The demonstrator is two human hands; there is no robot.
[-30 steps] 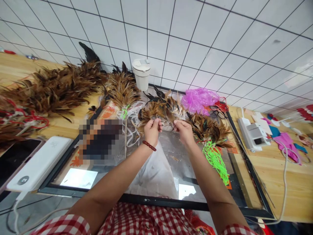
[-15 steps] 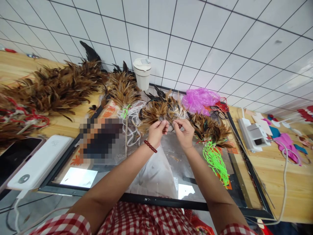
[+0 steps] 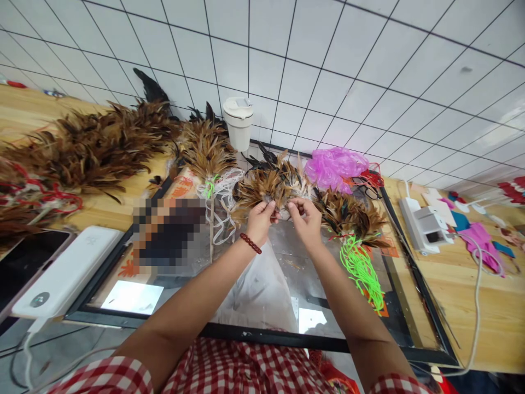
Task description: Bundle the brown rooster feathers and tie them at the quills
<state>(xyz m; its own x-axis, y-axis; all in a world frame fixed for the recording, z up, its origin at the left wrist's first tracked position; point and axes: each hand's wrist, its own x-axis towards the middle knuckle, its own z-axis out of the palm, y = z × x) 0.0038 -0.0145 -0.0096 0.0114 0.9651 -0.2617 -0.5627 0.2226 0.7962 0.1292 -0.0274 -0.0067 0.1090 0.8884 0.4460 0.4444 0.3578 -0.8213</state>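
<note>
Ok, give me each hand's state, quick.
Left hand: fingers curled at the brown feathers; whether it grips any cannot be told.
Right hand: fingers curled too; grip cannot be told.

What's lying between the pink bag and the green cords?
Brown feathers lie between the pink bag and the green cords, as the head view shows, to the right of the right hand.

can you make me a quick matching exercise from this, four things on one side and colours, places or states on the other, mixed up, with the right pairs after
Things:
1. Middle feather cluster
2. Crumpled plastic
3. Cord bundle
4. Cup

Descriptions:
A. Bright green
B. Standing upright, off-white
C. Pink-purple
D. Brown with black, next to the left hand and right hand

Pairs: 1-D, 2-C, 3-A, 4-B
</note>
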